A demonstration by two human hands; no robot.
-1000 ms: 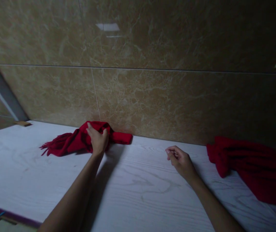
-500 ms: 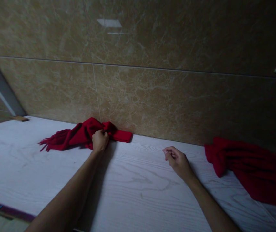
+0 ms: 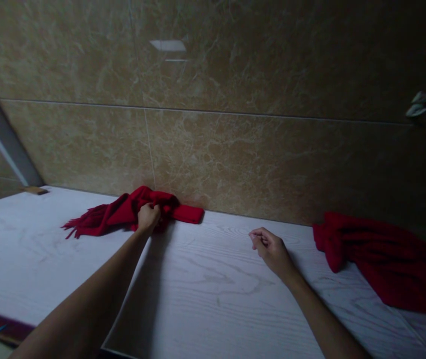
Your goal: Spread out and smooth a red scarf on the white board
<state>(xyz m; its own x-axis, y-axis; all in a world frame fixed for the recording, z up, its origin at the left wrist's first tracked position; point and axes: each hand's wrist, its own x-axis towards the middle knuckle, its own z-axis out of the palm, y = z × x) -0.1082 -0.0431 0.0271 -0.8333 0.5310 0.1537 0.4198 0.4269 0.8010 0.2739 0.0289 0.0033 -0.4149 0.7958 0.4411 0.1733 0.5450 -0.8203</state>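
A red scarf (image 3: pixel 117 214) with a fringed left end lies bunched against the wall. Its folded right end (image 3: pixel 189 214) is flat on the white wood-grain surface. My left hand (image 3: pixel 149 216) is closed on the scarf's bunched middle, fingers partly lost in the cloth. Over the bare surface to the right, my right hand (image 3: pixel 270 248) hovers with its fingers loosely curled and the thumb near them; I see nothing in it. A second heap of red cloth (image 3: pixel 380 259) lies farther right, apart from that hand.
A brown marbled tile wall (image 3: pixel 213 144) rises right behind the surface (image 3: pixel 198 299). At the far left stand a grey metal post (image 3: pixel 5 129) and a small brown block (image 3: pixel 35 190). A pale fixture (image 3: pixel 419 103) sits on the wall at right.
My left hand has shifted slightly left and toward me while gripping the scarf, and the cloth around it has changed shape. My right hand stays nearly still. The view has tilted slightly.
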